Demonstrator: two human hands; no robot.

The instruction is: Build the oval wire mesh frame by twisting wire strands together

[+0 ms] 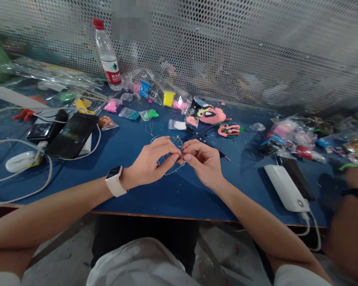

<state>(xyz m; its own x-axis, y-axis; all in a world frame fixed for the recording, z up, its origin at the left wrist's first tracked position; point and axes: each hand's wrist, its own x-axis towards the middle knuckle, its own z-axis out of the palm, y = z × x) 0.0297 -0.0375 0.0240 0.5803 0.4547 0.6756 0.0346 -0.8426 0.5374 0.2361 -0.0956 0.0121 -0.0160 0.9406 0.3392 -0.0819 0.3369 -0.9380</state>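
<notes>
A thin silver wire frame (173, 143), bent into loops, sits between my two hands just above the blue table (155, 190). My left hand (150, 163), with a white watch on its wrist, pinches the wire with thumb and fingers closed. Facing it, my right hand (204, 161) is also closed in a pinch on the same wire. The fingertips of the two hands nearly touch. A pink clay figure (212, 115) and an orange-and-green clay piece (229, 130) lie on the table beyond my hands.
A water bottle (108, 55) stands at the back by the perforated metal screen. Small bags of coloured clay (149, 93) lie around it. Phones (72, 134), a white mouse (19, 161) and cables lie left. A white power bank (284, 187) lies right. Another person's arm (350, 222) is at the right edge.
</notes>
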